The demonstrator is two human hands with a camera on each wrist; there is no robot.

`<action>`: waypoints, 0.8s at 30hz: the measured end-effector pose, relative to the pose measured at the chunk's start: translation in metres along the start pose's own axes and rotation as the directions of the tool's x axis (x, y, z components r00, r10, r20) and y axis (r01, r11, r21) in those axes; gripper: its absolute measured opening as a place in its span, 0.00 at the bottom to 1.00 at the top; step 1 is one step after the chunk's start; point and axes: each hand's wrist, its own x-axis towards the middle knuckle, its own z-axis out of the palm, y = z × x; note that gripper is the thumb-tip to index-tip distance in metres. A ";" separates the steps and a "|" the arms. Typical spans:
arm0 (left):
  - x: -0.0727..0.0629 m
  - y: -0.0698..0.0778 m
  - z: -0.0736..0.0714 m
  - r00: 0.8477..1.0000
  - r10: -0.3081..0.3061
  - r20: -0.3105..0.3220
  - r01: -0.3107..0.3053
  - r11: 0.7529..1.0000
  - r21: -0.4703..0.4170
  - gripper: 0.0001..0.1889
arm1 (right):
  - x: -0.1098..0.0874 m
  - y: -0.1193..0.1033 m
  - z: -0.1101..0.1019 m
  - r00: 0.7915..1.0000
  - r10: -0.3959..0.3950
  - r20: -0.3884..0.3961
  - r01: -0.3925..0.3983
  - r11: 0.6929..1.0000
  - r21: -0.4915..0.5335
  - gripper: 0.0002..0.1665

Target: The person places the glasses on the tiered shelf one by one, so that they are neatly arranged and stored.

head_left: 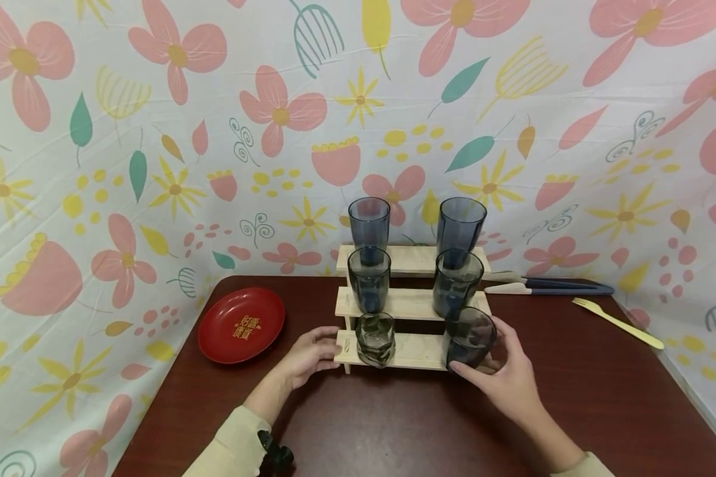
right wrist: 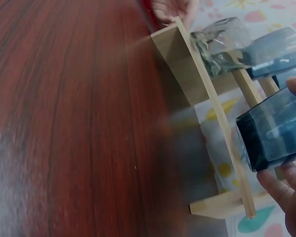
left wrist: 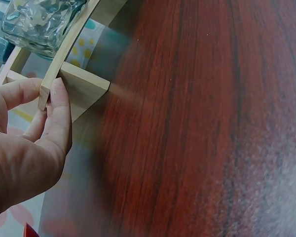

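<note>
A three-step wooden rack stands mid-table and carries several glasses. My left hand pinches the left end of its lowest shelf, thumb on the front edge. Next to that hand a short clear faceted glass stands on the shelf. My right hand grips a dark grey-blue glass at the right end of the lowest shelf, tilted toward me. Two blue-grey tumblers stand on the middle step and two more on the top step.
A red plate lies left of the rack. Behind and to the right lie two knives and a yellow fork. A flowered cloth backs the dark wooden table on three sides.
</note>
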 end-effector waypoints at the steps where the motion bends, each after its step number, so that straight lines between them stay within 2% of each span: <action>1: 0.000 0.000 0.000 1.000 0.000 -0.001 0.000 1.000 0.001 0.31 | 0.000 -0.001 0.002 1.000 0.001 0.004 -0.001 1.000 -0.012 0.65; 7: 0.000 0.000 0.000 1.000 -0.002 0.003 0.002 1.000 0.002 0.31 | 0.001 -0.009 0.008 1.000 0.008 0.026 -0.008 1.000 0.024 0.64; 12: 0.001 0.000 0.000 1.000 -0.001 0.005 0.001 1.000 -0.004 0.31 | 0.002 -0.030 0.009 1.000 0.004 0.023 -0.006 0.997 0.082 0.60; 17: 0.001 0.000 0.000 1.000 -0.001 0.002 0.001 1.000 -0.005 0.31 | 0.004 -0.045 0.010 1.000 -0.014 0.007 0.013 0.997 0.073 0.60; 24: 0.002 0.000 0.000 1.000 -0.007 0.002 0.007 1.000 0.000 0.31 | 0.003 -0.036 0.012 1.000 -0.019 0.015 0.017 0.997 0.070 0.61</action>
